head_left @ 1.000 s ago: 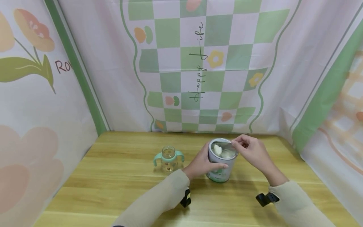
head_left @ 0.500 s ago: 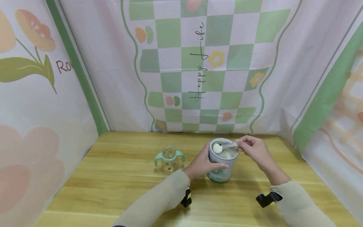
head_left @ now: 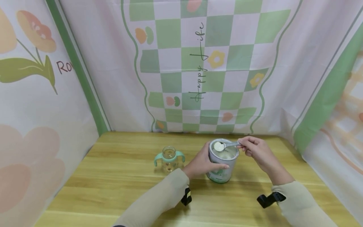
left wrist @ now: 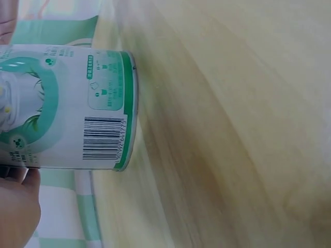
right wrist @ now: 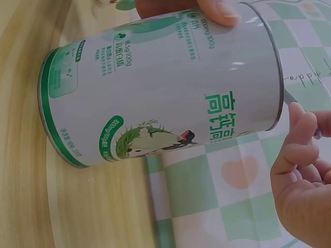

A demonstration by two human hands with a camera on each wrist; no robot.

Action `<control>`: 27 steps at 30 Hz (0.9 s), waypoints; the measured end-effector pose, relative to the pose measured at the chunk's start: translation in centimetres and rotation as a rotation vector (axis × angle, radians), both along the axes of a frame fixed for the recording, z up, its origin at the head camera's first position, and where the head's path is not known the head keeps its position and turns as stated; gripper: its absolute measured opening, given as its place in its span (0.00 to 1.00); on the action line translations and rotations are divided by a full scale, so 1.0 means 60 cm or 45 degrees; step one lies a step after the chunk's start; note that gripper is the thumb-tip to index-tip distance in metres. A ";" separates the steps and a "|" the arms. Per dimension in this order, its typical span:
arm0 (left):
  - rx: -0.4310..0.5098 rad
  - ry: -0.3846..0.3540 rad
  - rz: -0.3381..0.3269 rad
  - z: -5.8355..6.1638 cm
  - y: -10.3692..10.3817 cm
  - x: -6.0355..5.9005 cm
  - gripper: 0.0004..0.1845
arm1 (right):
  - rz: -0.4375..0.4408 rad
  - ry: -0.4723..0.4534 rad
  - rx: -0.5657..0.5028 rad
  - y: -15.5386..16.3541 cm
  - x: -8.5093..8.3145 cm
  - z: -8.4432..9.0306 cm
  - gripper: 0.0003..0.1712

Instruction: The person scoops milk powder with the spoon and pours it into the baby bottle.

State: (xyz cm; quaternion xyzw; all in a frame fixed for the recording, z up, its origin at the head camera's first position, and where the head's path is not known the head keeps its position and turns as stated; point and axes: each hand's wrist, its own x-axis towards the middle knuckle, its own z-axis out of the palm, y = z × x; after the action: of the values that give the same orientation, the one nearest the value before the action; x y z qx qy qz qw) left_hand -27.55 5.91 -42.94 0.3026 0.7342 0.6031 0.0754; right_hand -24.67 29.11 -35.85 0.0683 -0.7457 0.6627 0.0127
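Observation:
In the head view, a white and green milk powder can (head_left: pixel 231 164) stands uncovered on the table. My left hand (head_left: pixel 200 162) grips it from the left side, thumb across its front. At the right rim, my right hand (head_left: pixel 256 152) pinches the handle of a clear scoop (head_left: pixel 233 143). White powder (head_left: pixel 219 146) heaps in the scoop's bowl, which is over the can's mouth, with more pale powder inside below. The right wrist view shows the can's printed wall (right wrist: pixel 170 98) and curled right fingers (right wrist: pixel 297 155); the scoop is mostly hidden there.
A clear baby bottle (head_left: pixel 169 164) without a lid, with two mint green handles, stands left of the can. The wooden table (head_left: pixel 119 176) backs onto a checkered curtain (head_left: pixel 195 63). Fabric also hangs at both sides.
The scoop has come up out of the can's depth with powder in it, its handle swinging clear of the rim. My right hand has shifted slightly right; the left hand keeps its hold.

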 end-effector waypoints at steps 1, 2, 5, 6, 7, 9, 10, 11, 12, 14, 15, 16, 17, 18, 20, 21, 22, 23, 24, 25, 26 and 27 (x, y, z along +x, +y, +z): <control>-0.005 -0.001 0.005 0.001 -0.001 0.000 0.51 | 0.010 0.001 -0.022 0.000 0.000 0.001 0.11; -0.007 -0.003 0.010 0.002 -0.001 0.000 0.51 | 0.017 0.001 -0.042 -0.001 0.000 0.002 0.10; -0.006 -0.011 0.019 0.006 -0.002 0.001 0.51 | 0.037 0.000 -0.082 -0.002 0.001 0.005 0.10; -0.007 -0.010 0.020 0.007 -0.002 0.001 0.51 | 0.042 -0.004 -0.094 -0.002 0.001 0.007 0.10; -0.007 -0.007 0.019 0.008 -0.002 0.001 0.51 | 0.044 -0.009 -0.097 -0.003 0.002 0.008 0.10; 0.001 0.002 0.002 0.008 -0.003 0.000 0.50 | 0.044 -0.025 -0.101 -0.003 0.003 0.010 0.09; 0.007 0.011 -0.010 0.008 -0.003 -0.001 0.50 | 0.042 -0.034 -0.104 -0.004 0.003 0.011 0.09; 0.017 0.027 -0.029 0.008 -0.003 -0.002 0.49 | 0.039 -0.040 -0.104 -0.004 0.003 0.013 0.09; 0.025 0.045 -0.044 0.009 -0.004 -0.004 0.48 | 0.036 -0.047 -0.105 -0.005 0.003 0.014 0.08; 0.012 0.078 -0.051 0.010 -0.006 -0.006 0.47 | 0.032 -0.056 -0.107 -0.006 0.003 0.017 0.08; -0.009 0.089 -0.037 0.012 -0.007 -0.006 0.48 | 0.034 -0.059 -0.111 -0.006 0.003 0.018 0.09; -0.028 0.090 -0.025 0.014 -0.009 -0.006 0.49 | 0.037 -0.059 -0.113 -0.007 0.004 0.020 0.09; -0.055 0.088 -0.006 0.016 -0.011 -0.006 0.50 | 0.041 -0.059 -0.116 -0.007 0.004 0.021 0.10; -0.085 0.076 0.021 0.019 -0.013 -0.005 0.52 | 0.046 -0.059 -0.119 -0.007 0.004 0.022 0.10; -0.140 0.052 0.068 0.024 -0.017 -0.004 0.56 | 0.058 -0.057 -0.128 -0.008 0.004 0.024 0.10; -0.158 0.040 0.085 0.027 -0.019 -0.003 0.57 | 0.062 -0.055 -0.133 -0.008 0.004 0.025 0.10; -0.166 0.034 0.090 0.030 -0.020 -0.003 0.58 | 0.066 -0.053 -0.137 -0.008 0.003 0.026 0.10; -0.179 0.032 0.100 0.032 -0.022 -0.003 0.58 | 0.068 -0.053 -0.143 -0.009 0.003 0.027 0.10; -0.185 0.033 0.103 0.034 -0.023 -0.003 0.59 | 0.070 -0.052 -0.146 -0.009 0.003 0.028 0.09; -0.191 0.037 0.100 0.036 -0.025 -0.003 0.59 | 0.072 -0.051 -0.149 -0.010 0.003 0.029 0.09; -0.196 0.040 0.096 0.038 -0.026 -0.003 0.58 | 0.074 -0.052 -0.155 -0.011 0.002 0.030 0.09; -0.202 0.047 0.092 0.040 -0.028 -0.003 0.58 | 0.075 -0.053 -0.157 -0.013 0.002 0.032 0.09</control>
State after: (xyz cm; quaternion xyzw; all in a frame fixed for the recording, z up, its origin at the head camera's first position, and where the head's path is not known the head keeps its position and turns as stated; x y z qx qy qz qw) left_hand -27.71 4.22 -40.53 0.2800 0.7914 0.5397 0.0636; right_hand -24.57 28.36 -33.95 0.0755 -0.7013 0.7086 -0.0183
